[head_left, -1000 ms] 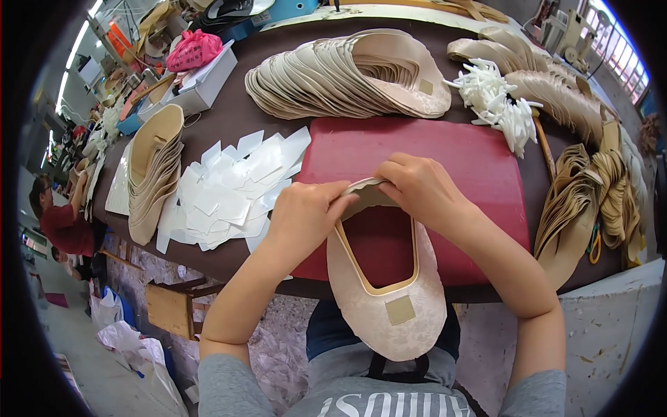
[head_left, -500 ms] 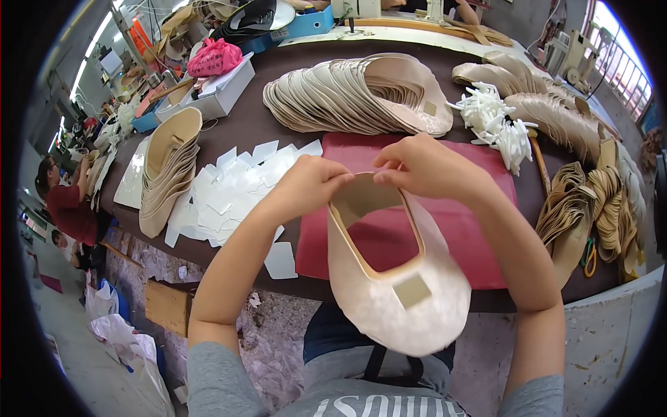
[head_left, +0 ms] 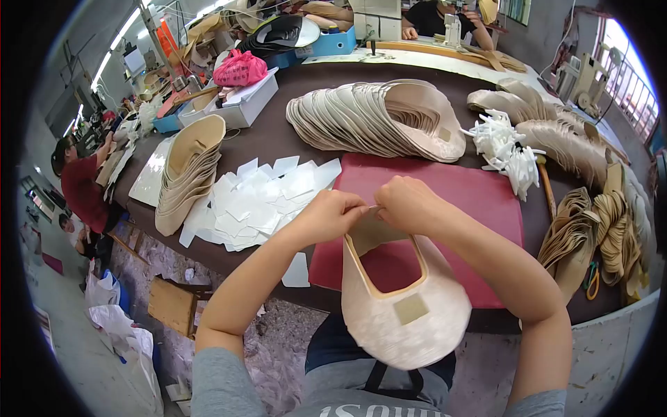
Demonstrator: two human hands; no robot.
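Well, we have both hands full with one pale shoe piece [head_left: 403,344]. Our left hand [head_left: 338,214] has its thumb and fingers pinched tight on the back edge, at the left. Our right hand [head_left: 406,201] pinches the same edge just beside it, with only a small gap between the two hands. The shoe piece hangs below our hands and comes toward us. Its round toe end is nearest our belly, past the table edge, and its back end is up in our fingers. A small tan square [head_left: 412,310] sits on the toe part, under the big hole. Through the hole we see the red mat [head_left: 479,233] that lies on the dark table [head_left: 267,132].

To the left of our left hand is a messy pile of white sheets [head_left: 253,212]. Past that stands a small stack of tan pieces [head_left: 186,177]. A long row of pale pieces [head_left: 361,118] lies beyond the mat. Farther right of our right hand we see a white bundle [head_left: 511,149] and some scissors [head_left: 592,281] with orange on the handles.
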